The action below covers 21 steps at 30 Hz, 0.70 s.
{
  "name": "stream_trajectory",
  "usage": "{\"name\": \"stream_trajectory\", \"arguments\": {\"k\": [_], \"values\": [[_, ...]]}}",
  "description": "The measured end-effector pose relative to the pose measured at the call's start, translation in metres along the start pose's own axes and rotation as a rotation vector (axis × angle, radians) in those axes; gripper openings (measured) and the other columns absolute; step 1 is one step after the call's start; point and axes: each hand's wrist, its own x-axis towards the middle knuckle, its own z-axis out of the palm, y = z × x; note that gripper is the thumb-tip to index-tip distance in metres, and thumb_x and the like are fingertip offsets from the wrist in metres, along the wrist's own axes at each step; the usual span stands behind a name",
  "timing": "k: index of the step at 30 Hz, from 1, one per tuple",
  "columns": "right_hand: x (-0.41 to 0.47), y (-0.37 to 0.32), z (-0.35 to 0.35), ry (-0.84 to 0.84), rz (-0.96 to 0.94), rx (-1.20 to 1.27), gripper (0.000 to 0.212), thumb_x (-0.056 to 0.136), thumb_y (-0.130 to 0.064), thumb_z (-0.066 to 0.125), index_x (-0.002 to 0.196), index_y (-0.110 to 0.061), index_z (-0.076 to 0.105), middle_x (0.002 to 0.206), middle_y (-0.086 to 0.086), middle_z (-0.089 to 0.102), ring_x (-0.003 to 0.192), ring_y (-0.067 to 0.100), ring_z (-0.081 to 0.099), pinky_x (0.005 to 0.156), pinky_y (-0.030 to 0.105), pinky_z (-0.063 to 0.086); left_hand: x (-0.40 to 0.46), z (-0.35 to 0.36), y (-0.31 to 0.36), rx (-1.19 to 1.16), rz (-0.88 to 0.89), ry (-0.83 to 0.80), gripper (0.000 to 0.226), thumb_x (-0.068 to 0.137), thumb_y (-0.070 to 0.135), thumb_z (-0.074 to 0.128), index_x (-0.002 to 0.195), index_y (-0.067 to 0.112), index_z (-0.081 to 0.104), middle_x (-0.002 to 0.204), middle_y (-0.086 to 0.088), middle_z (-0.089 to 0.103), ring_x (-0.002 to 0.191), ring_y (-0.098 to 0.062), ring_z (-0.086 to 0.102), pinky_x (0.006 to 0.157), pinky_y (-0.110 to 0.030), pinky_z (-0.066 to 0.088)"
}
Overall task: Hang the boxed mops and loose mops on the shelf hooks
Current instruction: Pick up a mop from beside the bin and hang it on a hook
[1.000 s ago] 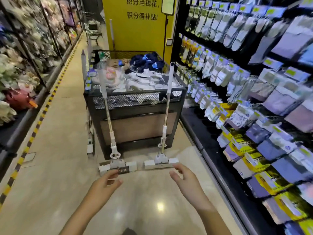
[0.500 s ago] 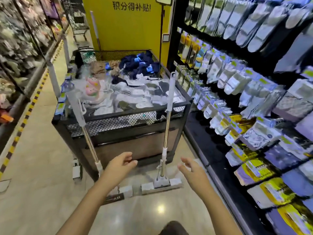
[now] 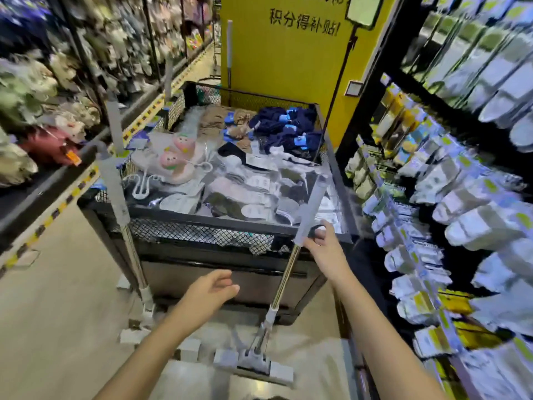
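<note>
Two loose mops lean against a black wire bin [image 3: 202,217] in a shop aisle. The right mop [image 3: 288,272] has a grey grip, a metal pole and a flat white head on the floor. My right hand [image 3: 323,246] reaches the lower end of its grey grip, thumb and fingers around it. The left mop [image 3: 115,194] leans on the bin's left corner, its head partly hidden behind my left forearm. My left hand [image 3: 210,293] hovers between the two poles with relaxed fingers and holds nothing.
The bin holds packed socks and slippers. A dark shelf [image 3: 432,197] with hanging sock packs runs along the right. Another shelf [image 3: 43,125] with soft toys runs along the left. A yellow sign board [image 3: 288,53] stands behind the bin. The floor is pale tile.
I have come closer to the bin. My right hand rose from near the floor to the right mop's grey grip. My left hand also rose and moved toward the middle.
</note>
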Motion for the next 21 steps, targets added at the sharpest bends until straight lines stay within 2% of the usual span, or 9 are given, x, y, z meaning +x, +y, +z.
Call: {"name": "stream_trajectory", "arguments": {"k": [1, 2, 4, 7, 9, 11, 13, 18, 21], "values": [[0.016, -0.003, -0.003, -0.006, -0.014, 0.028, 0.076, 0.091, -0.023, 0.062, 0.150, -0.017, 0.014, 0.147, 0.007, 0.037, 0.123, 0.017, 0.045, 0.081, 0.017, 0.043, 0.003, 0.005, 0.001, -0.009, -0.009, 0.024, 0.042, 0.088, 0.018, 0.066, 0.128, 0.010, 0.054, 0.116, -0.005, 0.063, 0.103, -0.013, 0.061, 0.096, -0.028, 0.045], [0.030, -0.005, -0.006, -0.011, -0.020, 0.054, 0.080, 0.092, -0.021, 0.062, 0.151, -0.017, 0.009, 0.151, 0.007, 0.032, 0.125, 0.018, 0.043, 0.085, 0.018, 0.045, 0.007, 0.011, 0.002, -0.018, -0.017, 0.048, 0.042, 0.088, 0.018, 0.066, 0.127, 0.011, 0.055, 0.114, -0.003, 0.063, 0.102, -0.012, 0.061, 0.094, -0.026, 0.046], [0.055, -0.004, -0.010, -0.027, -0.012, 0.093, 0.085, 0.092, -0.021, 0.061, 0.152, -0.017, 0.001, 0.155, 0.009, 0.024, 0.135, 0.024, 0.036, 0.101, 0.032, 0.037, 0.011, 0.022, 0.004, -0.022, -0.033, 0.085, 0.040, 0.087, 0.020, 0.067, 0.126, 0.013, 0.056, 0.113, -0.002, 0.064, 0.100, -0.009, 0.061, 0.091, -0.024, 0.045], [0.078, -0.002, -0.010, -0.114, 0.020, 0.151, 0.082, 0.093, -0.022, 0.060, 0.151, -0.014, 0.002, 0.154, 0.011, 0.029, 0.136, 0.028, 0.036, 0.097, 0.032, 0.035, 0.014, 0.036, 0.005, -0.005, -0.068, 0.125, 0.040, 0.087, 0.021, 0.067, 0.125, 0.013, 0.056, 0.115, -0.004, 0.065, 0.100, -0.011, 0.062, 0.091, -0.024, 0.045], [0.083, 0.000, -0.008, -0.167, 0.032, 0.191, 0.073, 0.094, -0.024, 0.058, 0.150, -0.011, 0.013, 0.148, 0.011, 0.038, 0.133, 0.028, 0.042, 0.092, 0.029, 0.036, 0.015, 0.044, 0.005, -0.001, -0.093, 0.148, 0.040, 0.087, 0.020, 0.067, 0.125, 0.012, 0.056, 0.114, -0.005, 0.064, 0.099, -0.012, 0.061, 0.088, -0.022, 0.043], [0.082, 0.003, -0.006, -0.183, 0.019, 0.196, 0.058, 0.095, -0.030, 0.055, 0.143, -0.008, 0.031, 0.138, 0.010, 0.048, 0.126, 0.027, 0.049, 0.087, 0.029, 0.038, 0.016, 0.051, 0.006, -0.004, -0.115, 0.159, 0.041, 0.087, 0.019, 0.067, 0.125, 0.010, 0.056, 0.114, -0.006, 0.064, 0.099, -0.014, 0.061, 0.087, -0.021, 0.041], [0.076, 0.007, -0.004, -0.202, -0.005, 0.171, 0.048, 0.096, -0.035, 0.051, 0.135, -0.008, 0.043, 0.127, 0.006, 0.055, 0.116, 0.021, 0.053, 0.083, 0.027, 0.038, 0.018, 0.057, 0.007, -0.005, -0.134, 0.162, 0.041, 0.088, 0.019, 0.066, 0.126, 0.009, 0.055, 0.116, -0.009, 0.065, 0.101, -0.016, 0.061, 0.087, -0.021, 0.041], [0.046, 0.018, 0.002, -0.241, -0.061, 0.223, 0.031, 0.096, -0.029, 0.053, 0.118, -0.007, 0.057, 0.101, -0.003, 0.064, 0.089, 0.005, 0.060, 0.062, 0.005, 0.044, 0.021, 0.072, 0.008, -0.023, -0.149, 0.167, 0.041, 0.087, 0.021, 0.067, 0.125, 0.010, 0.056, 0.113, -0.006, 0.066, 0.106, -0.017, 0.061, 0.093, -0.026, 0.043], [0.026, 0.019, -0.003, -0.216, -0.111, 0.196, 0.021, 0.095, -0.029, 0.054, 0.105, -0.011, 0.060, 0.095, 0.001, 0.068, 0.088, 0.015, 0.064, 0.066, 0.012, 0.046, 0.023, 0.082, 0.008, -0.038, -0.147, 0.163, 0.051, 0.078, 0.028, 0.073, 0.123, 0.008, 0.058, 0.106, -0.005, 0.068, 0.103, -0.018, 0.063, 0.097, -0.030, 0.044]]}}
